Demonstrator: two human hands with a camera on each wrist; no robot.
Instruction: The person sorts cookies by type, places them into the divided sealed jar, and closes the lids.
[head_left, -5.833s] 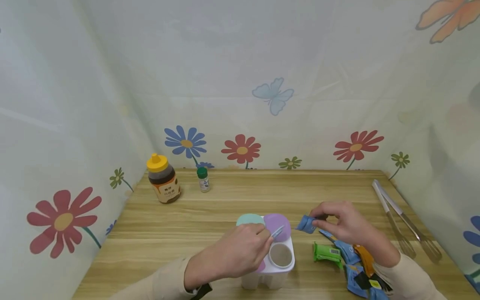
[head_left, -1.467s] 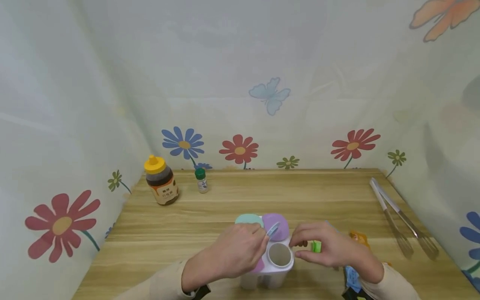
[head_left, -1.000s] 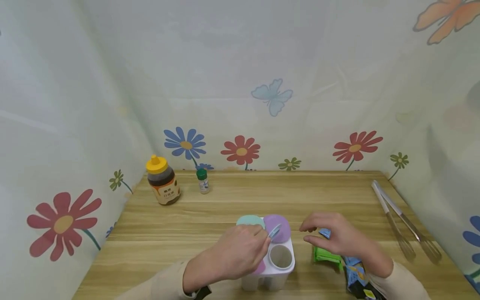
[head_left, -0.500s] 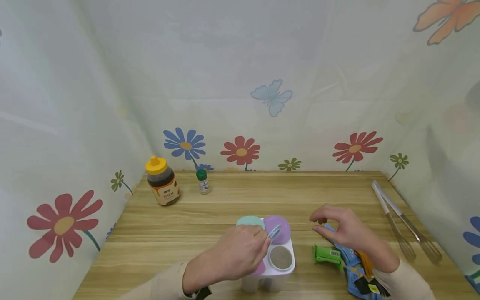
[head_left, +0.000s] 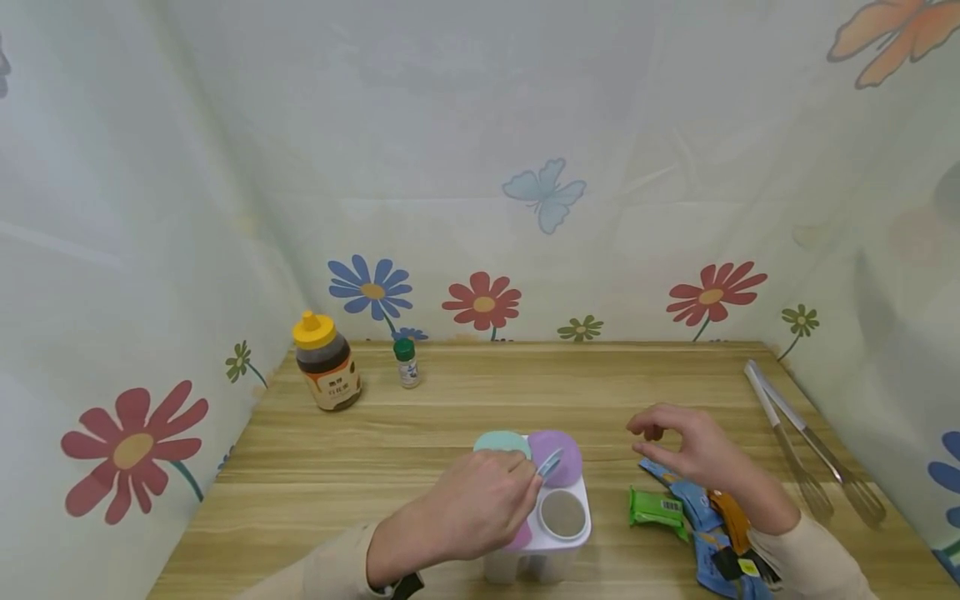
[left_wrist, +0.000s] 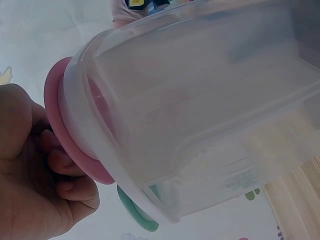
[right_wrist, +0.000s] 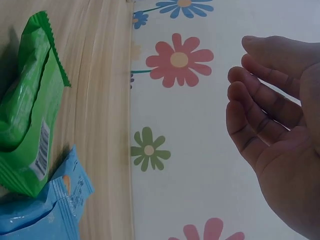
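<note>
A clear container with a white top stands at the front of the table, bearing a teal lid, a purple lid and a pink lid. One round opening is uncovered; its contents cannot be made out. My left hand, fingers curled over the container, holds a light blue lid edge-up. My right hand hovers with loosely bent fingers and nothing in it, also seen as an empty palm. Beneath it lie blue packets, an orange packet and a green packet.
At the back left stand a honey bottle with a yellow cap and a small green-capped shaker. Long metal tongs lie along the right edge. Flower-printed cloth walls enclose the wooden table.
Earlier my right hand held a blue packet; it then reached the opening, came away empty and drew back right above the packets. The left hand has stayed in place with the blue lid.
</note>
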